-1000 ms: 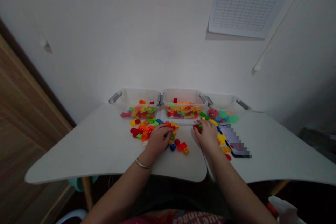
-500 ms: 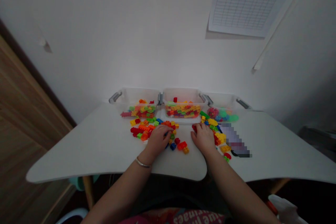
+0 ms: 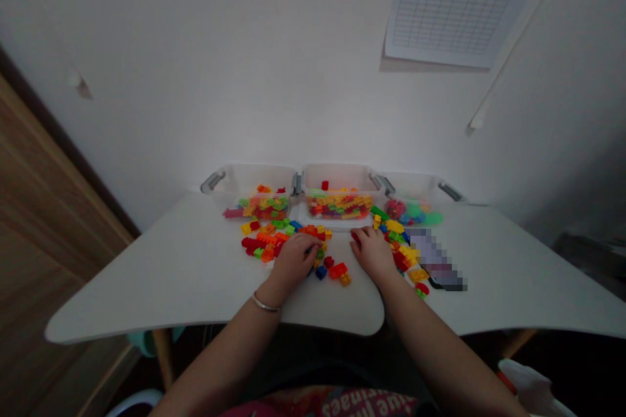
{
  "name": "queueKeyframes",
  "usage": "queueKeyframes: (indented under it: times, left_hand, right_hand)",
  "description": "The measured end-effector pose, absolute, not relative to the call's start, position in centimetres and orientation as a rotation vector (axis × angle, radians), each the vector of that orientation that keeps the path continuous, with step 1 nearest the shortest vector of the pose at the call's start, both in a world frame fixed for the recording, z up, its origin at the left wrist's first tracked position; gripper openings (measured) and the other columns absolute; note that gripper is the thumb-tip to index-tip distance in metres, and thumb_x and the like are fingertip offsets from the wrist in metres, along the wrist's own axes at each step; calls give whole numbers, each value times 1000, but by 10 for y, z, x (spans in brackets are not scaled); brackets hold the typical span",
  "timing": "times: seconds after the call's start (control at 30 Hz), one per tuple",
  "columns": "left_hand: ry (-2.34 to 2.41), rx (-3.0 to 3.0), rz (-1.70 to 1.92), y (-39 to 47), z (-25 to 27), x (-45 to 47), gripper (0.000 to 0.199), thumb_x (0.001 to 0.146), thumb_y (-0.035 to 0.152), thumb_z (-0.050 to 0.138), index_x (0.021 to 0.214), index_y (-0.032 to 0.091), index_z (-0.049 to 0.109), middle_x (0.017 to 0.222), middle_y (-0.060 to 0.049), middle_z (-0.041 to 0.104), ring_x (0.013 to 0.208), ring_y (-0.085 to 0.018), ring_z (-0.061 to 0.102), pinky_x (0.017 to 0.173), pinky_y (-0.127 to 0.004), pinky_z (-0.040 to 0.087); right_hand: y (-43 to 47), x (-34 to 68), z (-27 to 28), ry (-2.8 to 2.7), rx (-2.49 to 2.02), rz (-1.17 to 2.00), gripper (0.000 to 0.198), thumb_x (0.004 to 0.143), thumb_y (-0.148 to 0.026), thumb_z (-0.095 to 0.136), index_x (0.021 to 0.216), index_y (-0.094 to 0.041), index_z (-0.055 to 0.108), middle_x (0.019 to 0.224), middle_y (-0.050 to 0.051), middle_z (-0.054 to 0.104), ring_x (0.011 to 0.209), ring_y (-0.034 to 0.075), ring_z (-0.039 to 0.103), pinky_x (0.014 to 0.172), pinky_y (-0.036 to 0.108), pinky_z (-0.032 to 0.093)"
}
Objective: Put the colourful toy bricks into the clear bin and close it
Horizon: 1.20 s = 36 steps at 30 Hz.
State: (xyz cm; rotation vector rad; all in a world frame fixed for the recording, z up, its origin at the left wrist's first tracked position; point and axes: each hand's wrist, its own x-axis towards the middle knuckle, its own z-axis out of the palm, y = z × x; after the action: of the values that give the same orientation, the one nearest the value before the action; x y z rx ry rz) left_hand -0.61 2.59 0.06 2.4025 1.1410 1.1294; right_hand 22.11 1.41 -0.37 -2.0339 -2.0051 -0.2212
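My right hand [image 3: 375, 254] is closed, with a small red toy brick [image 3: 355, 235] at its fingertips, just above the table. My left hand [image 3: 295, 258] rests at the pile's edge with fingers curled together; what they hold, if anything, is hidden. Around it lie loose red and orange bricks [image 3: 267, 239] on the left. A blue brick [image 3: 321, 272], a dark red piece [image 3: 329, 262] and an orange-red brick [image 3: 337, 270] touching a yellow one [image 3: 345, 279] sit between my hands. Yellow bricks [image 3: 409, 254] and other colours lie beyond my right wrist.
Three clear bins stand along the wall: a left bin [image 3: 254, 176] and a middle bin [image 3: 342, 174] with bricks, and a right bin [image 3: 415, 184] with round-looking pieces. A phone-like blurred object [image 3: 437, 260] lies right on the white table [image 3: 161, 273].
My right hand has moved slightly left, away from the right-hand bricks, with the red brick in its fingers. My left hand stays almost where it was.
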Motion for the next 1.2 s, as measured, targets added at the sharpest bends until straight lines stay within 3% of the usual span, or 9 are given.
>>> queueKeyframes:
  times: [0.33, 0.5, 0.77, 1.07, 1.2]
  left_hand:
    - [1132, 2393, 1133, 27, -2, -6, 20, 89, 18, 52, 94, 19, 71, 97, -7, 74, 98, -23, 66, 93, -42, 52]
    - [1120, 2401, 1140, 26, 1, -6, 19, 89, 17, 52, 92, 20, 71, 95, -7, 74, 96, -23, 66, 92, -42, 53]
    - [1126, 2423, 1129, 25, 3, -5, 18, 89, 16, 53, 91, 19, 71, 94, -7, 74, 95, -23, 67, 90, -40, 53]
    - [1115, 2419, 1157, 25, 3, -5, 18, 88, 14, 53, 90, 18, 71, 93, -8, 74, 94, -22, 67, 92, -41, 53]
    - [1109, 2421, 1163, 25, 4, -7, 18, 88, 15, 54, 90, 19, 71, 94, -7, 74, 94, -22, 67, 93, -42, 53]
  right_hand:
    - [16, 218, 1, -1933, -2128, -222, 21, 97, -28, 48, 114, -23, 60, 115, 9, 62, 107, 23, 57, 72, 28, 45]
    - [15, 217, -1, -1941, -2026, -264, 19, 97, -27, 48, 103, -21, 65, 112, 8, 64, 107, 23, 55, 81, 29, 46]
    - [23, 205, -1, -2033, -1634, 31, 15, 93, -21, 54, 100, -19, 67, 107, 7, 66, 106, 19, 57, 95, 30, 43]
    - [38, 190, -7, -1976, -1484, 237, 21, 95, -25, 50, 104, -16, 68, 108, 9, 69, 105, 17, 60, 97, 29, 43]
    - [30, 199, 1, -1932, -1610, 164, 26, 97, -28, 46, 105, -16, 68, 108, 9, 70, 105, 18, 61, 96, 29, 42]
